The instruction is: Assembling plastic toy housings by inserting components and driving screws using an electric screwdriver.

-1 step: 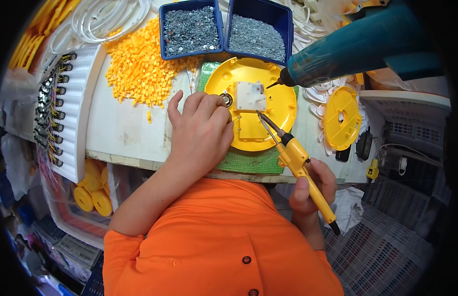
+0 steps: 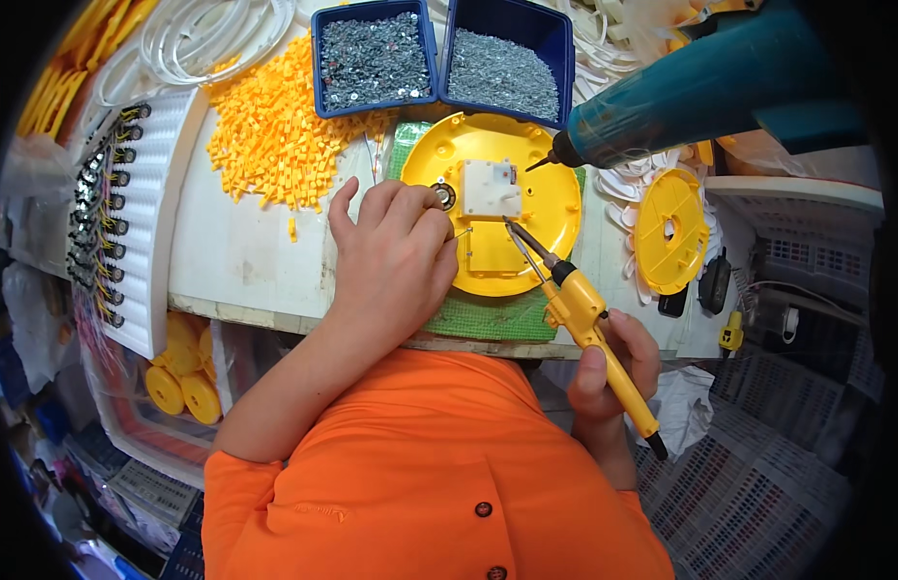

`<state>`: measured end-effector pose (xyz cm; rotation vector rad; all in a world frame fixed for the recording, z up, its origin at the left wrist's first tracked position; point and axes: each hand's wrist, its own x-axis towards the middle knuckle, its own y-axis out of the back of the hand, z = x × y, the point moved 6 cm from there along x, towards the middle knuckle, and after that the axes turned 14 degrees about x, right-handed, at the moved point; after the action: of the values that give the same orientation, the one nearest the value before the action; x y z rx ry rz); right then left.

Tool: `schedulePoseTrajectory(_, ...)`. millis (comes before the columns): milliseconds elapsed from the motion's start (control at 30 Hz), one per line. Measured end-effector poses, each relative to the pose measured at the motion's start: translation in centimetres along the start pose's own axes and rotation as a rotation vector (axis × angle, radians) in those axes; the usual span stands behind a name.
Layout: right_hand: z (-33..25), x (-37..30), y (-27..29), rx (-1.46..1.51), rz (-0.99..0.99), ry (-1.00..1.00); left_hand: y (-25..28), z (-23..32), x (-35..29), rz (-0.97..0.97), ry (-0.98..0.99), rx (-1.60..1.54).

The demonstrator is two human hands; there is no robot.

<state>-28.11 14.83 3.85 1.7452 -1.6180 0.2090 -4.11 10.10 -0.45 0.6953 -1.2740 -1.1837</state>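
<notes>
In the head view, we look down on a pale worktable [image 2: 246, 266], where a yellow round shell [image 2: 550, 232] lies open side up on a green mat [image 2: 488, 321]. Inside the shell we find a white boxy unit [image 2: 490, 191] near its middle, with a small dark-rimmed round part [image 2: 443, 196] just to the left of it. Our left hand [image 2: 396, 251] is bent over the shell's left side, back upward, its fingers curled and the little finger held a little apart; the fingertips are hidden, so we cannot tell whether they pinch anything. Our right hand [image 2: 615, 367] is closed around a yellow soldering tool [image 2: 582, 307], thumb on the near side of the handle, and the slim metal tip reaches the lower edge of the white unit (whether it actually touches, we cannot say). Beyond the shell stand two blue bins [image 2: 524, 31] filled with small metal fasteners, and left of these we see a heap of small yellow pieces [image 2: 275, 135]. Farther left, a white ridged tray [image 2: 159, 222] carries a row of dark parts with wires. A teal power driver [image 2: 700, 87] reaches in from the upper right, its bit above the shell's right side, and a yellow disc [image 2: 673, 232] lies to the right of the shell.
</notes>
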Motion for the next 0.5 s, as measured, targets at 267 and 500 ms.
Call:
schedulePoseTrajectory(267, 0.5, -0.6, 0.5, 0.032, 0.05, 0.002, 4.4, -4.8, 1.8, 0.083, -0.017, -0.207)
schedulePoseTrajectory(500, 1.0, -1.8, 1.2, 0.043, 0.024, -0.155, 4.7, -5.2, 2.0, -0.186, -0.426, 0.064)
